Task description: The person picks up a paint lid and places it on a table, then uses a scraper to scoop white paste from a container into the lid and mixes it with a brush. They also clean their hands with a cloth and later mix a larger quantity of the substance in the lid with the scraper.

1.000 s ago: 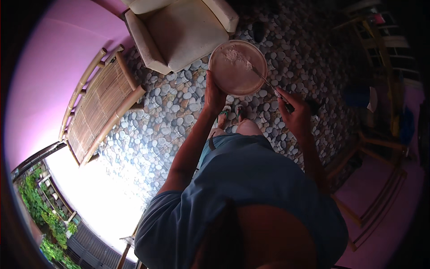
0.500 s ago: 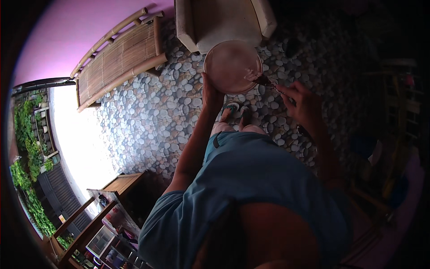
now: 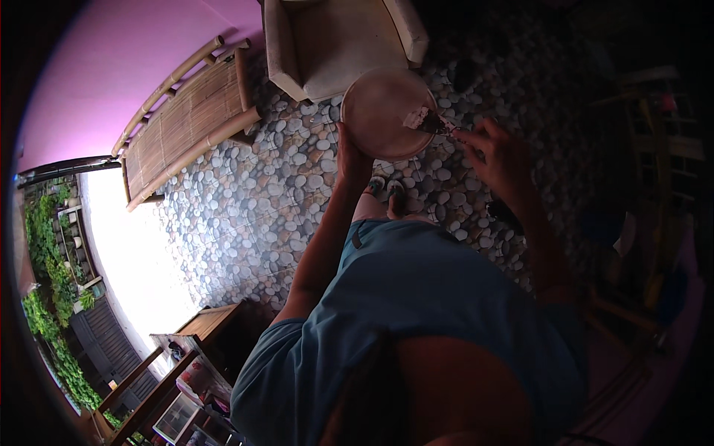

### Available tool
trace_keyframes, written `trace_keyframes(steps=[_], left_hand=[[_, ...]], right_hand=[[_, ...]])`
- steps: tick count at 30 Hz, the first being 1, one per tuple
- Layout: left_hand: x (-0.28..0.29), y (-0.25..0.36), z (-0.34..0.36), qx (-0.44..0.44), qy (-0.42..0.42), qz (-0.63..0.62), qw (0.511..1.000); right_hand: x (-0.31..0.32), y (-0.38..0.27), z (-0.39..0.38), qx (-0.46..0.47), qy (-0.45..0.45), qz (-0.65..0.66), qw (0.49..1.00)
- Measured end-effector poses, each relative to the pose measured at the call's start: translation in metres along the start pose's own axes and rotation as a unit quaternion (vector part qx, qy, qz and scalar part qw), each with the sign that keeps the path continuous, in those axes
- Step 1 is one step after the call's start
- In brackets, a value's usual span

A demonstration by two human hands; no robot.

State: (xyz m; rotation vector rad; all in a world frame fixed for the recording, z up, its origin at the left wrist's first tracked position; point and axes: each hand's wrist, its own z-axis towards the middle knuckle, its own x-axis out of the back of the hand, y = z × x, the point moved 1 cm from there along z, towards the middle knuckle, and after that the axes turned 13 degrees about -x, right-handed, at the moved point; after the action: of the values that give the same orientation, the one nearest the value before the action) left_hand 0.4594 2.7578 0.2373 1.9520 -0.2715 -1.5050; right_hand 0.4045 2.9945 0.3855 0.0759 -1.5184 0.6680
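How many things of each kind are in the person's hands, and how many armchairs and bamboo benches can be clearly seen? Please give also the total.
Round dish, in the left hand: 1
Spatula-like tool, in the right hand: 1
Armchair: 1
Bamboo bench: 1
Total: 4

At eleven o'clock from the round pinkish-brown tray (image 3: 378, 119), a boxy beige padded armchair (image 3: 345, 41) is placed.

Loose, softly creased teal-blue top (image 3: 439, 282) with short wide sleeves (image 3: 269, 357), open sandals (image 3: 396, 193), bare hands (image 3: 355, 158)
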Motion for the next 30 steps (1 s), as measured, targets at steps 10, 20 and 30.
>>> trace_keyframes(steps=[10, 20, 30], left_hand=[[-0.035, -0.032, 0.039, 0.067, -0.049, 0.034, 0.996], [-0.071, -0.055, 0.148, 0.126, -0.122, 0.004, 0.985], [-0.113, -0.101, 0.236, 0.220, -0.196, 0.003, 0.956]], right_hand=[[0.000, 0.037, 0.005, -0.109, 0.001, 0.009, 0.994], [0.005, 0.065, 0.063, -0.197, 0.083, 0.065, 0.975], [-0.064, 0.103, 0.077, -0.286, 0.218, 0.107, 0.927]])
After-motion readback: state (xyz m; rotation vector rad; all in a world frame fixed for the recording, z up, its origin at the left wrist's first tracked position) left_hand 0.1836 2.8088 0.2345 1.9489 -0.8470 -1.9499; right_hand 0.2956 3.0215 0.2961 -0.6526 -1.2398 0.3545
